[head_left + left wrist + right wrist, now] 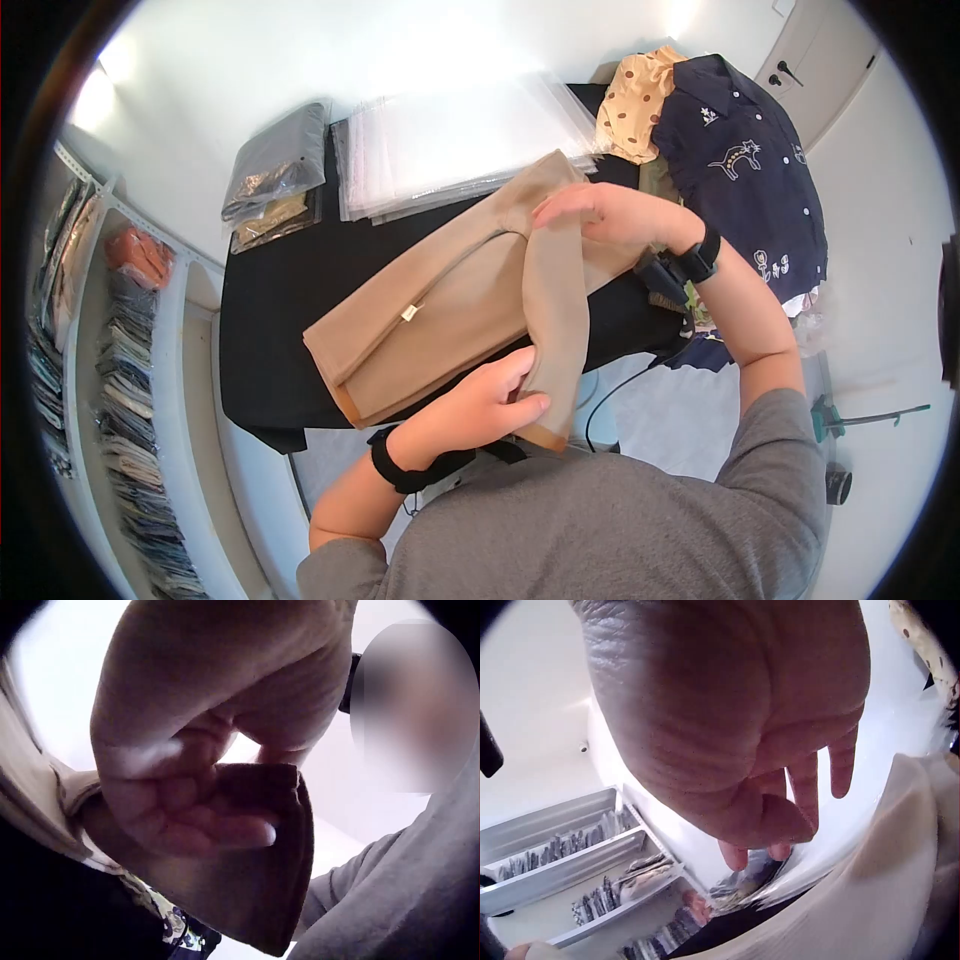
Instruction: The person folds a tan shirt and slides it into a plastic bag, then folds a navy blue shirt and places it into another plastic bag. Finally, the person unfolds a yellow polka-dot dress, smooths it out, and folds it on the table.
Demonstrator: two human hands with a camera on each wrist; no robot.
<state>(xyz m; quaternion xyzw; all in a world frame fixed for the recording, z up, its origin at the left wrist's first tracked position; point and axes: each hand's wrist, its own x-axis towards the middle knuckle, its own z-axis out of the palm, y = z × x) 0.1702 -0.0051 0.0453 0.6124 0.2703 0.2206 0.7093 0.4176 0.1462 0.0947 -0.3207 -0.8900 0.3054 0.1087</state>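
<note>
A tan long-sleeved garment [445, 285] with a small white label lies over the black-covered table, one sleeve [557, 300] laid back toward the person. Near the orange-brown cuff [545, 438], my left hand [470, 405] grips the sleeve, thumb on top. In the left wrist view, fingers [217, 829] curl against the cloth at the sleeve's end. My right hand [620, 213] is over the sleeve's upper end by the shoulder. Its fingers hang loosely extended in the right wrist view, with no cloth between the fingers [804, 787].
Clear plastic bags [450, 140] are stacked at the table's back, beside bagged dark garments [278, 165]. A navy embroidered shirt [745, 165] and a polka-dot piece [637, 100] lie at the right. Shelves [190, 330] of folded clothes line the left. A black cable [610, 392] hangs at the near edge.
</note>
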